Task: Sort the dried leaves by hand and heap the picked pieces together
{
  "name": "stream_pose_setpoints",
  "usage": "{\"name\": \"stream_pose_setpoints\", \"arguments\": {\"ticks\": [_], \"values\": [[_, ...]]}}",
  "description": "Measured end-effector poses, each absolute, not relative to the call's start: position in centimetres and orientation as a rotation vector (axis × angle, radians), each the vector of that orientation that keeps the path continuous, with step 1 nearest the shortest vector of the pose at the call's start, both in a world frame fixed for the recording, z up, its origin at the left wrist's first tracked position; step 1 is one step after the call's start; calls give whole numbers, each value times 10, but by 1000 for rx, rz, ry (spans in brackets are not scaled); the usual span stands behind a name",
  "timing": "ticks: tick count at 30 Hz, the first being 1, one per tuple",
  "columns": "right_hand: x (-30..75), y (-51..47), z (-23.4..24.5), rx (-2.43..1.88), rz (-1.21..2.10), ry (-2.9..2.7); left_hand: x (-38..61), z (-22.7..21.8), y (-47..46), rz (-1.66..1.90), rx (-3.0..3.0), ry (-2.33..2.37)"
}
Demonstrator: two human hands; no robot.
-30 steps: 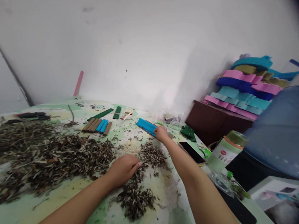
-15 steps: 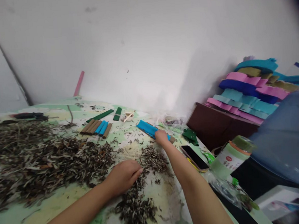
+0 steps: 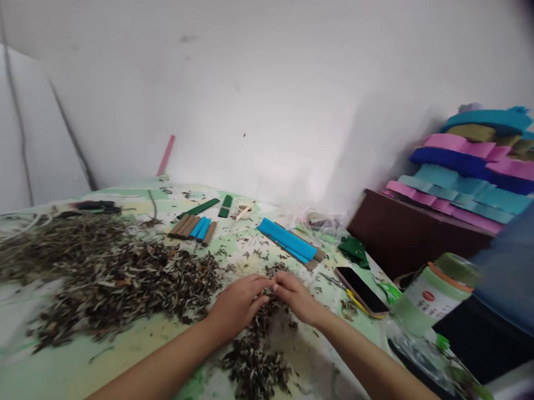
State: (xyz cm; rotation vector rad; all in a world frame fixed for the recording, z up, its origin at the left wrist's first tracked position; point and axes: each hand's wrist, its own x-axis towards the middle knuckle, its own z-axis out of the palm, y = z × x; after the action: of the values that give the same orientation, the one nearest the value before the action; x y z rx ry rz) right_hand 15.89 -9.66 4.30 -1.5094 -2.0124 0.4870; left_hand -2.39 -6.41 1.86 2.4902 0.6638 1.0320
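Observation:
My left hand [image 3: 242, 305] reaches over the small pile of dried leaves [image 3: 258, 371], its thumb apart from its slightly curled fingers. My right hand [image 3: 299, 296] meets it fingertip to fingertip above the upper part of that pile. The right fingers are drawn together; whatever is between them is too small to make out. Just beyond the hands lies a creased blue paper strip [image 3: 290, 240] on a brown backing. Further left, several brown rolls [image 3: 184, 226] and blue rolls [image 3: 200, 229] lie side by side.
A large heap of dried leaves [image 3: 131, 288] covers the left of the table. At right are a phone [image 3: 362, 291], scissors with yellow handles [image 3: 357, 300], a green jar [image 3: 436, 295] and a brown box [image 3: 415, 232] stacked with coloured paper [image 3: 466, 168]. Green strips [image 3: 225, 206] lie near the wall.
My right hand has left the blue paper strip and come back toward me to meet the left hand over the leaves. The view has shifted slightly left.

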Motion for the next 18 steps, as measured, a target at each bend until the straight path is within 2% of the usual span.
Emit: {"name": "stream_pose_setpoints", "arguments": {"ticks": [6,11,18], "values": [[141,-137,34,-1255,977,-1601,-27,38,-81,926,2575,577],[138,-153,35,-1258,1053,-1471,-31,50,-87,872,2711,492],[127,-160,21,-1211,1109,-1421,-39,69,-105,664,3264,427]]}}
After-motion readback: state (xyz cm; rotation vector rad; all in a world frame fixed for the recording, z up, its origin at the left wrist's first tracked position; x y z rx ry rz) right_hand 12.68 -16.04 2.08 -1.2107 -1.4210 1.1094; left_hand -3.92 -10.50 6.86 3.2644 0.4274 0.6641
